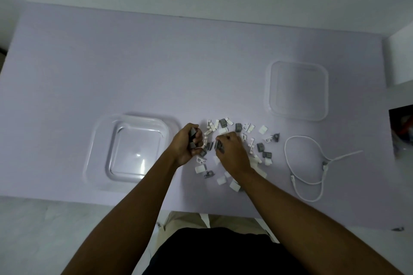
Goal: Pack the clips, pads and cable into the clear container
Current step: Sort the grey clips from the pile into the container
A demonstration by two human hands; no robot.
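Clips [260,147] and white pads [263,129] lie scattered mid-frame, with both hands working the pile. The left hand [188,143] is curled around several grey clips, gathering a handful, I'd guess, to save trips. The right hand [232,151] pinches another grey one. The clear container [98,140] sits open just left, nothing inside. The white cable [299,136] waits looped at right, and a lid-like clear tray [298,91] sits upper right.

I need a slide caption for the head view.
Left hand and right hand grip grey clips over the pile, between clear container and white cable.
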